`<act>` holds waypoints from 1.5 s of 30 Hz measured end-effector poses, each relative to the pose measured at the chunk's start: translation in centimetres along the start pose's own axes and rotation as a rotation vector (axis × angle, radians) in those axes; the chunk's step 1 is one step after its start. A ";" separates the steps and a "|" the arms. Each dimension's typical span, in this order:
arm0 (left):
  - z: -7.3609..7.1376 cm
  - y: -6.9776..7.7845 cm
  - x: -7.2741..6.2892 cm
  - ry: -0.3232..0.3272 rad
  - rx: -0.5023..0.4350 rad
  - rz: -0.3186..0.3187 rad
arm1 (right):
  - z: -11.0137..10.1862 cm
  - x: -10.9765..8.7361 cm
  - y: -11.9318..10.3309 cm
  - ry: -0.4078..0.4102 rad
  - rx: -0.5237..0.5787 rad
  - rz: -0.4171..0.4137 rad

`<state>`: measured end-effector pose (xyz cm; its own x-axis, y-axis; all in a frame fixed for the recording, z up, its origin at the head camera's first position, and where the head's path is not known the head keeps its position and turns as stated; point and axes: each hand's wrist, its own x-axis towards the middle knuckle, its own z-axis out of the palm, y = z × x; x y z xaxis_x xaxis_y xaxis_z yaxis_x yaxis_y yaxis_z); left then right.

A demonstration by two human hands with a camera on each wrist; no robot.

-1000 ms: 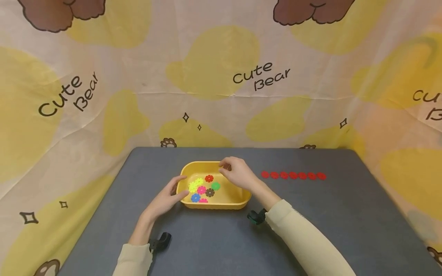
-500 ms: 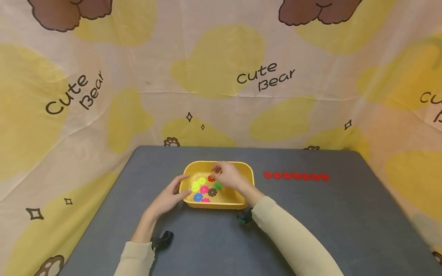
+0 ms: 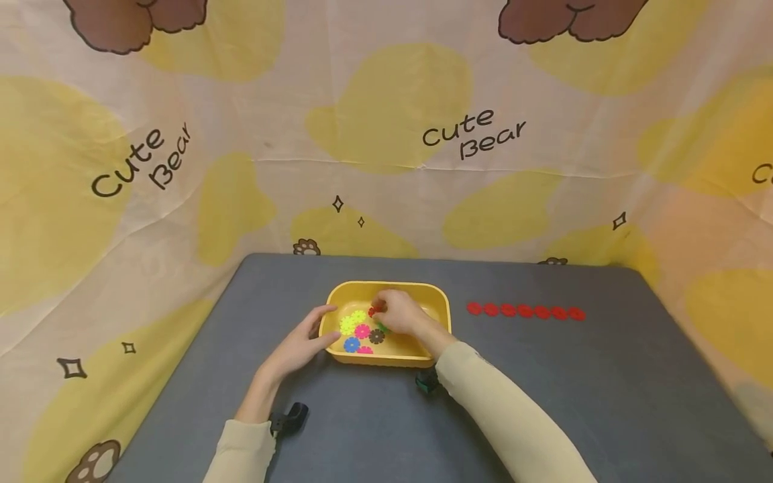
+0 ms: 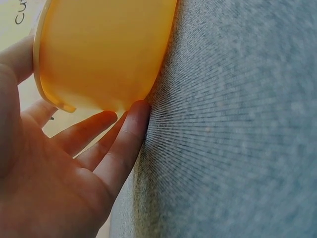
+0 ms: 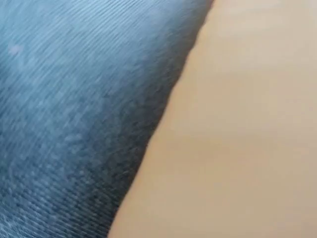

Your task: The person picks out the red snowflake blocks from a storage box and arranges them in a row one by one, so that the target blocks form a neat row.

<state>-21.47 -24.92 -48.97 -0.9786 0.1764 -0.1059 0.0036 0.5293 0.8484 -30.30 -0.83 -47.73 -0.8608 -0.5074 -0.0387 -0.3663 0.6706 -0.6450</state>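
A yellow plastic basin (image 3: 417,360) stands on the table, with several flower-shaped notched discs inside: yellow ones (image 3: 350,323), pink (image 3: 362,331), blue (image 3: 352,345), brown (image 3: 377,336) and a partly covered green one (image 3: 383,328). My left hand (image 3: 304,344) holds the basin's left end, thumb and index finger over the rim. Its other fingers (image 4: 130,130) lie against the outer wall in the left wrist view. Inside the basin, my right hand (image 3: 401,312) pinches a red notched disc (image 3: 372,312), mostly hidden by the fingertips. The right wrist view shows only basin wall (image 5: 233,134) and tabletop.
Right of the basin, several red notched discs (image 3: 526,310) lie in a straight row on the grey table (image 3: 374,422). A printed cloth (image 3: 386,134) hangs behind the table and along its sides.
My right hand has moved left and down into the basin, from above its far rim to the red disc. The left hand stays at the basin's end. The head view has shifted slightly.
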 end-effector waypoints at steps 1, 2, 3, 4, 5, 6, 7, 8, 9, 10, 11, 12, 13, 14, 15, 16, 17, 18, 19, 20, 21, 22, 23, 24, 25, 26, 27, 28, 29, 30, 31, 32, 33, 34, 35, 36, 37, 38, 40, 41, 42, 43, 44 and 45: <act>0.0 0.0 0.0 0.001 0.003 0.000 | 0.0 0.1 0.1 0.000 -0.018 -0.010; 0.0 0.1 0.1 0.002 0.002 0.002 | 0.1 0.1 0.1 0.001 -0.039 -0.019; 0.0 0.1 0.1 0.000 0.001 0.004 | 0.2 0.2 0.1 0.000 -0.057 -0.028; 0.0 0.1 0.1 -0.001 -0.004 0.004 | 0.3 0.2 0.2 0.000 -0.079 -0.035; 0.0 0.1 0.1 -0.004 -0.008 0.003 | 0.4 0.2 0.2 -0.001 -0.099 -0.041; 0.0 0.0 0.1 -0.007 -0.012 0.002 | 0.4 0.2 0.2 -0.005 -0.112 -0.043; 0.1 0.0 0.1 -0.010 -0.013 0.002 | 0.6 0.1 0.2 -0.008 -0.122 -0.040; 0.1 0.0 0.1 -0.010 -0.016 0.002 | 0.6 0.1 0.1 -0.014 -0.125 -0.034; 0.1 -0.1 0.1 -0.009 -0.016 0.001 | 0.7 0.1 0.1 -0.020 -0.125 -0.027; 0.1 -0.1 0.1 -0.006 -0.018 0.000 | 0.8 0.1 0.1 -0.025 -0.127 -0.020; 0.1 -0.1 0.1 -0.004 -0.017 0.000 | 0.9 0.0 0.0 -0.030 -0.122 -0.012; 0.1 -0.2 0.1 -0.002 -0.016 0.001 | 0.9 0.0 0.0 -0.035 -0.116 -0.003; 0.1 -0.2 0.1 0.000 -0.015 0.003 | 0.9 0.0 -0.1 -0.039 -0.112 0.003; 0.1 -0.2 0.1 0.003 -0.017 0.004 | 0.9 0.0 -0.1 -0.041 -0.108 0.010; 0.1 -0.2 0.1 0.006 -0.017 0.006 | 0.9 0.0 -0.2 -0.043 -0.105 0.014; 0.1 -0.2 0.1 0.007 -0.015 0.007 | 0.9 -0.1 -0.2 -0.043 -0.103 0.016; 0.1 -0.2 0.1 0.008 -0.013 0.007 | 0.9 -0.1 -0.3 -0.043 -0.099 0.019; 0.1 -0.2 0.1 0.009 -0.013 0.007 | 0.9 -0.1 -0.3 -0.043 -0.098 0.022; 0.1 -0.2 0.1 0.008 -0.014 0.006 | 0.9 -0.1 -0.3 -0.043 -0.098 0.023; 0.1 -0.2 0.1 0.008 -0.013 0.006 | 0.9 -0.1 -0.3 -0.045 -0.095 0.027; 0.1 -0.2 0.0 0.007 -0.014 0.005 | 0.9 -0.1 -0.4 -0.046 -0.094 0.029; 0.1 -0.2 0.0 0.006 -0.014 0.004 | 0.9 -0.1 -0.3 -0.046 -0.094 0.030; 0.1 -0.2 0.0 0.005 -0.016 0.004 | 1.0 -0.1 -0.3 -0.047 -0.093 0.031; 0.1 -0.2 0.0 0.005 -0.016 0.004 | 1.0 -0.1 -0.3 -0.046 -0.091 0.031; 0.1 -0.2 0.0 0.005 -0.014 0.003 | 1.0 0.0 -0.2 -0.043 -0.091 0.026; 0.1 -0.2 0.0 0.005 -0.014 0.004 | 1.0 0.0 -0.2 -0.041 -0.092 0.019; 0.1 -0.2 0.0 0.005 -0.014 0.004 | 1.0 0.0 -0.1 -0.038 -0.091 0.016; 0.1 -0.2 0.0 0.006 -0.014 0.002 | 1.0 0.0 -0.1 -0.035 -0.088 0.012; 0.1 -0.2 0.0 0.005 -0.014 0.003 | 1.0 0.0 -0.1 -0.033 -0.083 0.009; 0.1 -0.2 0.1 0.005 -0.015 0.001 | 1.0 0.0 0.0 -0.031 -0.079 0.007; 0.2 -0.2 0.1 0.004 -0.015 -0.001 | 1.0 -0.1 0.0 -0.029 -0.080 0.003; 0.2 -0.2 0.1 0.003 -0.016 -0.002 | 1.0 -0.1 0.0 -0.029 -0.079 0.001; 0.2 -0.2 0.1 0.002 -0.017 -0.005 | 1.0 -0.2 0.0 -0.029 -0.075 0.004; 0.3 -0.2 0.1 0.002 -0.018 -0.005 | 1.0 -0.2 0.0 -0.027 -0.074 0.002; 0.3 -0.2 0.1 0.002 -0.018 -0.004 | 1.0 -0.2 0.1 -0.027 -0.073 0.001; 0.3 -0.1 0.1 0.002 -0.019 -0.004 | 1.0 -0.3 0.1 -0.026 -0.073 0.000; 0.3 -0.1 0.1 0.003 -0.017 -0.004 | 1.0 -0.3 0.0 -0.026 -0.070 0.000; 0.3 -0.1 0.1 0.004 -0.020 -0.002 | 1.0 -0.3 0.0 -0.026 -0.063 0.002; 0.3 -0.1 0.1 0.005 -0.018 -0.001 | 1.0 -0.4 0.0 -0.024 -0.049 0.005; 0.3 -0.1 0.1 0.006 -0.016 -0.002 | 0.9 -0.4 0.0 -0.021 -0.045 0.002; 0.2 -0.1 0.1 0.007 -0.014 -0.003 | 0.9 -0.5 0.0 -0.016 -0.040 -0.003; 0.2 -0.1 0.1 0.008 -0.012 -0.004 | 0.8 -0.5 -0.1 -0.010 -0.037 -0.008; 0.3 -0.1 0.1 0.008 -0.011 -0.005 | 0.8 -0.5 -0.1 -0.003 -0.034 -0.015; 0.2 -0.1 0.1 0.007 -0.010 -0.006 | 0.7 -0.6 -0.1 0.003 -0.032 -0.019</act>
<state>-21.49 -24.78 -49.23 -0.9801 0.1669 -0.1074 -0.0045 0.5222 0.8528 -29.50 -1.01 -48.18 -0.8546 -0.5187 -0.0239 -0.3940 0.6777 -0.6209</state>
